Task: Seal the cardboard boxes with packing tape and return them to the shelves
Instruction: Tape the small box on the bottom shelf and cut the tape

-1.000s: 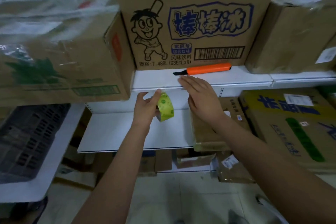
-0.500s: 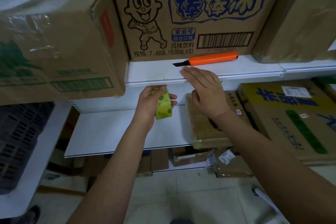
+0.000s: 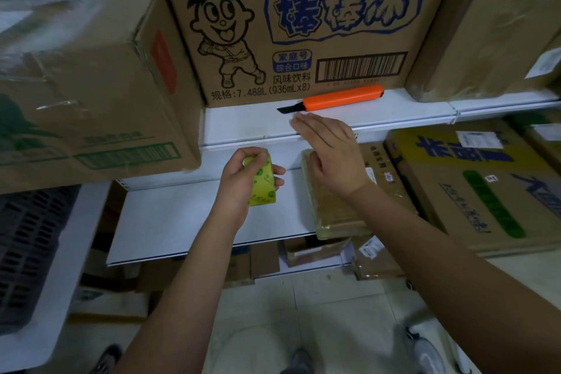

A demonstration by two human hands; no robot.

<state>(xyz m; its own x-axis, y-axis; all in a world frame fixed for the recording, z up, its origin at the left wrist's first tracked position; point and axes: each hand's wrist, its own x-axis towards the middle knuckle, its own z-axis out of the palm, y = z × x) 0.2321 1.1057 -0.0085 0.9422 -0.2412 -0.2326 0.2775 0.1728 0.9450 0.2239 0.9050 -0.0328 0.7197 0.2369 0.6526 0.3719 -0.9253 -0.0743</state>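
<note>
Between the two white shelves, the left hand (image 3: pixel 243 181) grips a yellow-green roll of packing tape (image 3: pixel 261 184), fingers curled round it, above the lower shelf (image 3: pixel 170 222). Just to its right the right hand (image 3: pixel 329 155) is held flat, fingers straight and together, its tips at the front edge of the upper shelf (image 3: pixel 243 124) just below the black tip of an orange box cutter (image 3: pixel 334 100). That cutter lies in front of a large printed cardboard box (image 3: pixel 303 24). A tape-wrapped brown box (image 3: pixel 337 212) sits beneath the right wrist
</note>
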